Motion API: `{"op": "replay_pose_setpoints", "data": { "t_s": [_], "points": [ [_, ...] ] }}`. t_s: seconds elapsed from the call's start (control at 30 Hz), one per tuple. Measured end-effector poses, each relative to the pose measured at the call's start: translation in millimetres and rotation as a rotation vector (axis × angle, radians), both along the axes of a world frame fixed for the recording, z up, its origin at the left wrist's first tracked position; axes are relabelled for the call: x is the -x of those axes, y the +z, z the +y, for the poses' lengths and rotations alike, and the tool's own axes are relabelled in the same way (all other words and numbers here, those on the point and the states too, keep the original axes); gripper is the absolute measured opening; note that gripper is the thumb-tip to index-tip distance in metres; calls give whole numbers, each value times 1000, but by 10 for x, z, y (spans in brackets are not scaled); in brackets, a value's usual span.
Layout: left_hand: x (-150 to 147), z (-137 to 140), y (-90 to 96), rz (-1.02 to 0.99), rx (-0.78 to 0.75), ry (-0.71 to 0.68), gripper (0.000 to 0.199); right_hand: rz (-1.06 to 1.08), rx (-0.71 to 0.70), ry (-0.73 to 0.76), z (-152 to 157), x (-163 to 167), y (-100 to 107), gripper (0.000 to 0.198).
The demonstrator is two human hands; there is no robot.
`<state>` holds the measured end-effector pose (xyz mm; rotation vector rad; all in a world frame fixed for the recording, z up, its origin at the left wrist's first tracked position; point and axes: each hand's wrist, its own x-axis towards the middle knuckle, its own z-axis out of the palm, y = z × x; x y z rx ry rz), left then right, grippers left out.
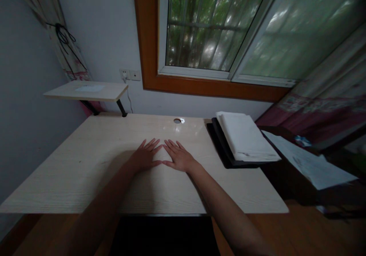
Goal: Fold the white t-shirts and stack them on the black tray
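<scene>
My left hand [143,159] lies palm down on the pale wooden desk [94,172], its fingers spread and nothing in it. Beside it my right hand [180,157] rests flat on the same desktop, also with fingers apart and holding nothing. The thumb tips and index fingertips of the two hands meet or nearly meet, framing a small patch of desk between them. To the right of my right hand is a stack of white paper [246,136] on top of black folders [223,149].
A small raised shelf [111,91] on black legs stands at the desk's back left, with a sheet of paper [90,88] on it. A cable hole [177,121] is near the back edge. Right of the desk, large papers [309,160] lie on a dark surface. Behind is a window [211,31].
</scene>
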<state>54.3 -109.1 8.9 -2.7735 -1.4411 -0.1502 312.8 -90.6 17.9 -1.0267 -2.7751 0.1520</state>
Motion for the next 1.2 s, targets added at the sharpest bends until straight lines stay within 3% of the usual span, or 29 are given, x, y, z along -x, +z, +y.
{"op": "replay_pose_setpoints", "data": {
  "t_s": [1.2],
  "points": [
    [-10, -8, 18, -4, 10, 6, 86, 1, -6, -4, -15, 0, 37, 85]
  ]
}}
